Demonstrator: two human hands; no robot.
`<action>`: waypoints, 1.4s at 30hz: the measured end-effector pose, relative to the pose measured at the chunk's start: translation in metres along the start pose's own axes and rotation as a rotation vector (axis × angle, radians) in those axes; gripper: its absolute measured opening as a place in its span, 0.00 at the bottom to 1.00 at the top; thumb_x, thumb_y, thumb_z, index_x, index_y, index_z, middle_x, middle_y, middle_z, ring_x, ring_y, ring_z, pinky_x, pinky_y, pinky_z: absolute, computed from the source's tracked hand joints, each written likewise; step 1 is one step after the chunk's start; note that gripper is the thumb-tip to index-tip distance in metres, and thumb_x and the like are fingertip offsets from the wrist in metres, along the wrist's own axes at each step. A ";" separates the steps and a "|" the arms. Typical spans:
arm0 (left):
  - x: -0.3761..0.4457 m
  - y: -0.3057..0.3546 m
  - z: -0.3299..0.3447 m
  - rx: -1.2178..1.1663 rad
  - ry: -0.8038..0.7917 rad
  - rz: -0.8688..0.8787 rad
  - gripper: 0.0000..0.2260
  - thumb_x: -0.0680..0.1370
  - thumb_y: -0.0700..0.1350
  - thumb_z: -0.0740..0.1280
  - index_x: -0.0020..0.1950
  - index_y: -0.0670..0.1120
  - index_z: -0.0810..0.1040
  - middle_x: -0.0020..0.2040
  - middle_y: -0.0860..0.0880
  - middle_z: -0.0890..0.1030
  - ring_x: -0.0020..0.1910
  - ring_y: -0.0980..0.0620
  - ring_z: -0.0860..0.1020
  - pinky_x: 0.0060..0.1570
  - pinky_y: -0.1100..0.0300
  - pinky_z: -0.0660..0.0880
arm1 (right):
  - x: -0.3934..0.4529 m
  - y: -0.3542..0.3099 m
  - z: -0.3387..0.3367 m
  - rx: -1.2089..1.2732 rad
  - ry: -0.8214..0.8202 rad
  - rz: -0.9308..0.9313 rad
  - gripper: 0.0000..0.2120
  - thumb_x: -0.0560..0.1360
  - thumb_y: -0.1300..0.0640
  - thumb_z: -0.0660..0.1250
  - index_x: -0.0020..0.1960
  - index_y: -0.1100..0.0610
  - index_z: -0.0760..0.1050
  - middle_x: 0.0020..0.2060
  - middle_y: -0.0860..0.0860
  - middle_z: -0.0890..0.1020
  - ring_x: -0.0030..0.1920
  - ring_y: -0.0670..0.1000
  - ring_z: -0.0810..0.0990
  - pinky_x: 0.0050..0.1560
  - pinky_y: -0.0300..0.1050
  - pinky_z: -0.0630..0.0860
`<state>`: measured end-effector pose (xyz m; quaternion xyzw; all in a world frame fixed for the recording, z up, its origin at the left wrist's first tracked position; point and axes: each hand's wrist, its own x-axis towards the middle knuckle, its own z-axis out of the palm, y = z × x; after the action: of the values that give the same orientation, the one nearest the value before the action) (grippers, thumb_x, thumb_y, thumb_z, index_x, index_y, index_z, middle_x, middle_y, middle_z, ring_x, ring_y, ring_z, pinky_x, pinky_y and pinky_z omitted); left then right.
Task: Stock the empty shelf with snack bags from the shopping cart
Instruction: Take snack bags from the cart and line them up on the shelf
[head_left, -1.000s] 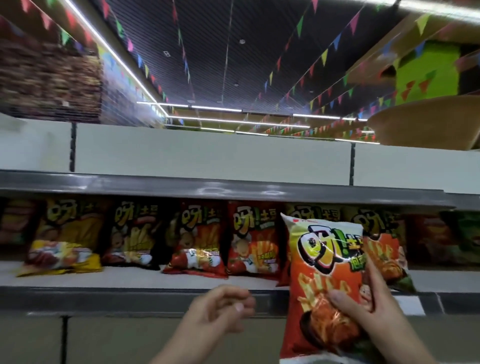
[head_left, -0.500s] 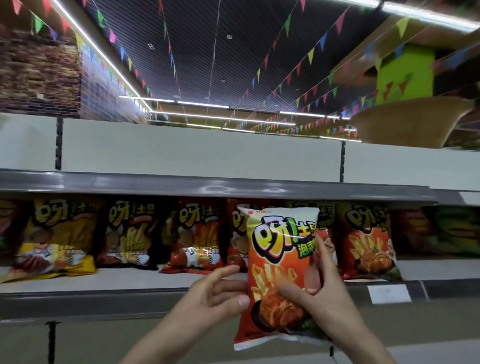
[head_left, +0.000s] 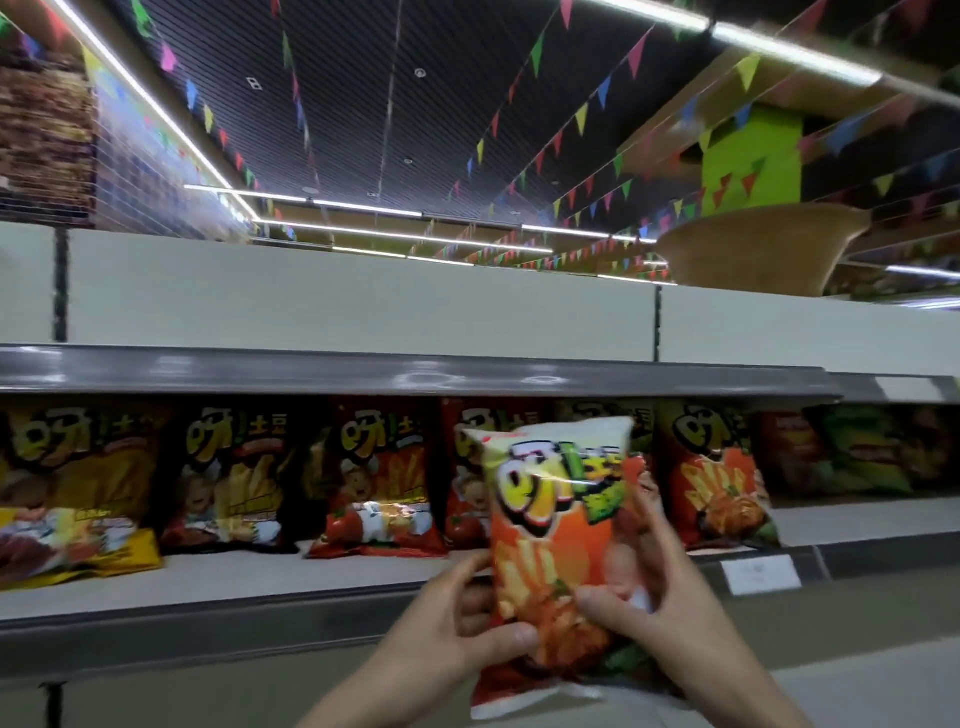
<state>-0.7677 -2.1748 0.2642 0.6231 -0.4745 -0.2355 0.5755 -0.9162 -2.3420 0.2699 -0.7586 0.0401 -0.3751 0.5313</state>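
An orange snack bag with a white top edge stands upright in front of the shelf, held by both my hands. My left hand grips its lower left edge, thumb across the front. My right hand grips the right side, thumb on the front and fingers behind. On the shelf behind stands a row of several snack bags: a yellow bag leaning at the far left, red bags in the middle, an orange bag to the right. The shopping cart is out of view.
A grey price rail of the upper shelf runs above the bags. Darker green and red bags sit at the far right. A white price tag hangs on the shelf's front edge. Coloured pennants cross the ceiling.
The held bag has moved left and up toward the shelf row. My left hand, empty a second ago, has come in and taken hold of the bag's lower left edge.
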 end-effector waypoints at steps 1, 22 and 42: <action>0.000 0.004 -0.002 0.052 -0.015 0.011 0.25 0.71 0.43 0.77 0.64 0.53 0.71 0.56 0.49 0.84 0.55 0.56 0.83 0.53 0.63 0.78 | 0.000 0.003 -0.005 0.023 0.015 0.005 0.59 0.42 0.33 0.83 0.70 0.30 0.61 0.64 0.34 0.73 0.58 0.30 0.76 0.61 0.43 0.74; 0.052 0.018 -0.082 1.153 0.249 0.075 0.29 0.81 0.62 0.59 0.80 0.56 0.57 0.75 0.49 0.64 0.72 0.51 0.67 0.70 0.57 0.65 | -0.012 0.015 -0.082 0.172 0.293 0.032 0.46 0.51 0.49 0.86 0.66 0.40 0.72 0.59 0.51 0.82 0.57 0.58 0.82 0.58 0.60 0.78; 0.074 0.033 -0.017 1.530 0.299 0.311 0.37 0.76 0.72 0.55 0.79 0.63 0.43 0.80 0.45 0.52 0.79 0.43 0.52 0.74 0.40 0.51 | -0.036 0.019 -0.188 0.114 0.360 0.081 0.53 0.50 0.45 0.86 0.71 0.41 0.67 0.59 0.53 0.81 0.56 0.60 0.83 0.54 0.62 0.80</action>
<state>-0.7313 -2.2267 0.3183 0.7972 -0.5037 0.3250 0.0718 -1.0508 -2.4792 0.2643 -0.6457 0.1434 -0.4847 0.5723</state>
